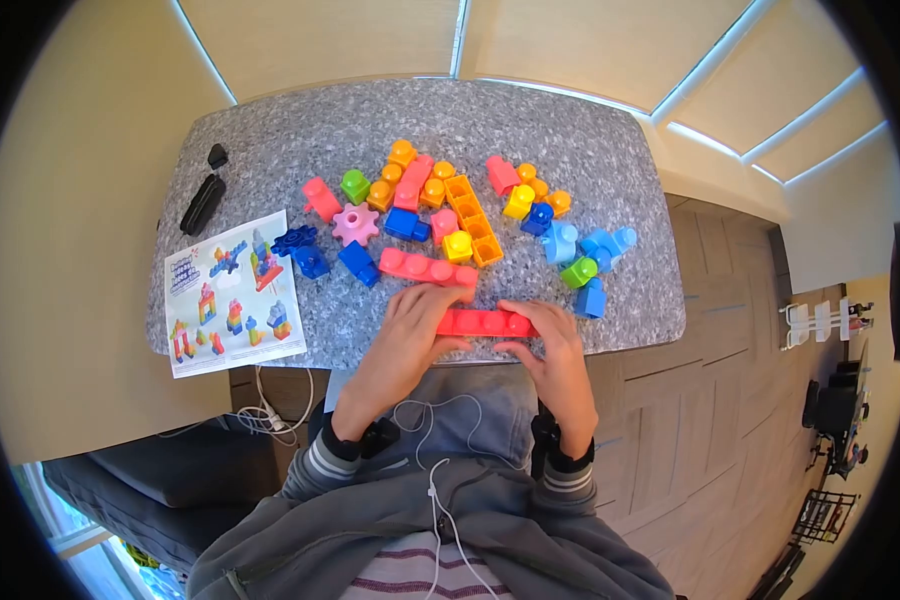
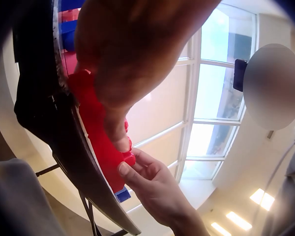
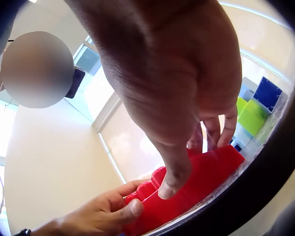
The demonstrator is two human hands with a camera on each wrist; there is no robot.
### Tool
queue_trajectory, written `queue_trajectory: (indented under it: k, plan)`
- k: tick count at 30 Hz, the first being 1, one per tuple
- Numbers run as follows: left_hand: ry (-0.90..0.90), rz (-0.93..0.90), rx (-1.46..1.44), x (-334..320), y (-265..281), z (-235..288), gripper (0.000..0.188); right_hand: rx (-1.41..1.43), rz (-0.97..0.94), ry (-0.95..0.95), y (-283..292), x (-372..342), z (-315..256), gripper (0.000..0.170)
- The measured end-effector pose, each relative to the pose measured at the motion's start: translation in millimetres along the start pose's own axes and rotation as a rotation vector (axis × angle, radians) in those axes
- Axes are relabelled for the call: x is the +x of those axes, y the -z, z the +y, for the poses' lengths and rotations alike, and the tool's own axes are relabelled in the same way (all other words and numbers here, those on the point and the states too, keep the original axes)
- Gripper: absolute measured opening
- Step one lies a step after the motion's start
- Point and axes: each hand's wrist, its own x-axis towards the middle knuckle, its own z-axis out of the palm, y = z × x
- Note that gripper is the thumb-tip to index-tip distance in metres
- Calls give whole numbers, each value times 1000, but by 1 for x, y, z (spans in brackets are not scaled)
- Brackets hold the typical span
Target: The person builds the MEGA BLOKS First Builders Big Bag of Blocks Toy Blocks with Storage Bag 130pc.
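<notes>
A long red toy building block (image 1: 485, 322) with a row of round studs lies sideways at the table's near edge. My left hand (image 1: 402, 335) grips its left end, thumb on the near side and fingers over the far side. At the other end my right hand (image 1: 558, 352) holds the block the same way. The right wrist view shows the thumb against the smooth red side (image 3: 206, 177), fingers behind. Just beyond the left fingers sits a second long red block (image 1: 415, 264), its right end close to them.
Several orange, yellow, blue and pink blocks are spread behind, with a pink gear (image 1: 355, 225) and an orange open-bottomed block (image 1: 473, 222). Light blue blocks (image 1: 610, 245) lie right. A picture sheet (image 1: 235, 290) overhangs the table's (image 1: 330, 130) left front edge; a black case (image 1: 203, 204) sits beyond it.
</notes>
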Motion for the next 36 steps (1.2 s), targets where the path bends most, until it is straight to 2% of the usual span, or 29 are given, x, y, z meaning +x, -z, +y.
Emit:
queue_trajectory:
  k: [5,7,8,10,13,17,19,23,25,31,36]
  plan:
    - [-66,117,124,11,26,-1,55,16,17,-1,-6,-1,2,61]
    - [22,195,303,17,38,-12,47,21,84,-16,-7,0,-3,64]
    - [20,193,306,22,41,-12,47,24,87,-16,-6,0,-4,64]
    - [-25,177,629,27,45,-8,39,45,136,-25,-3,0,-4,67]
    - [-37,135,687,30,46,-16,37,27,157,16,1,1,-2,69]
    - [-64,190,667,31,48,-4,38,27,199,33,8,-1,-3,68]
    - [-13,263,544,25,49,13,42,69,242,25,9,-3,-5,70]
    - [-21,236,357,16,43,46,38,141,274,19,11,4,-19,72]
    - [-85,152,327,14,37,57,39,139,248,60,11,6,-19,67]
    - [-46,103,413,7,23,52,38,86,151,46,8,1,-8,49]
    - [-29,79,418,8,18,48,37,158,117,-20,3,4,-4,45]
